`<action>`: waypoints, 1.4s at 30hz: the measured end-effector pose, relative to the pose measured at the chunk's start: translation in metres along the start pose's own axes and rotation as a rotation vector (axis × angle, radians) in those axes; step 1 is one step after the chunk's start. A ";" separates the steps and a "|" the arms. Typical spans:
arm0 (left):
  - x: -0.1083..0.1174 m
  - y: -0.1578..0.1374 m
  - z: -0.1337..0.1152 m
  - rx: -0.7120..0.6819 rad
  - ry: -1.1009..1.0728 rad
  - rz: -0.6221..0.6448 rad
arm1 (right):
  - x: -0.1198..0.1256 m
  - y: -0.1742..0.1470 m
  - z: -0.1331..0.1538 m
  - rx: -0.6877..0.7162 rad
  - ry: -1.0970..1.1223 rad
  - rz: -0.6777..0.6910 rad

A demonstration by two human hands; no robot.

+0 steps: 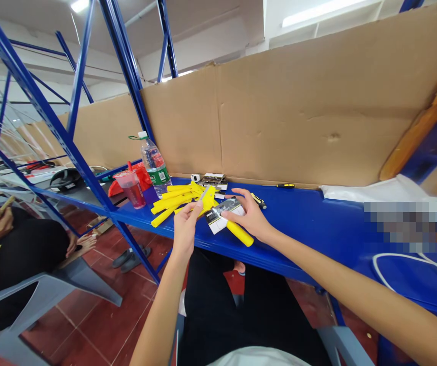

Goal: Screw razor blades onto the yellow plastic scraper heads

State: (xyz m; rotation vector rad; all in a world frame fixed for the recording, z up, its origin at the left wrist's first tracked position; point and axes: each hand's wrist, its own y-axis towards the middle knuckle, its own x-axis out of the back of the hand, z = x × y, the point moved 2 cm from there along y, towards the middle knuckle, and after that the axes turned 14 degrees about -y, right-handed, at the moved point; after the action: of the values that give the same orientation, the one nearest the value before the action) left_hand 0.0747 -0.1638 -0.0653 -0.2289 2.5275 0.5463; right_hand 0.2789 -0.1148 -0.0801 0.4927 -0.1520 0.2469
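Printed card point(217, 215) over yellow handle point(241, 234)

Your left hand point(186, 223) pinches a pale strip point(205, 193); your right hand point(252, 217) pinches the card, between them. Its print and the green bottle label point(159, 176) to their left are illegible.

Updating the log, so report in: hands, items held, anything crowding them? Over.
Left hand pinching yellow tool near its head. Right hand holding printed card, yellow handle jutting beneath. Yellow-handled pile close by left hand.
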 end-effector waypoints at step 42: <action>-0.016 -0.019 -0.021 -0.273 0.011 0.380 | 0.000 -0.008 0.032 -0.187 0.291 0.375</action>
State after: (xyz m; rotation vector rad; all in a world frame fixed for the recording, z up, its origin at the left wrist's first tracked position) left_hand 0.0829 -0.1893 -0.0469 0.1574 2.5115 1.0420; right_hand 0.2786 -0.1369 -0.0552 0.2343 0.0185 0.6612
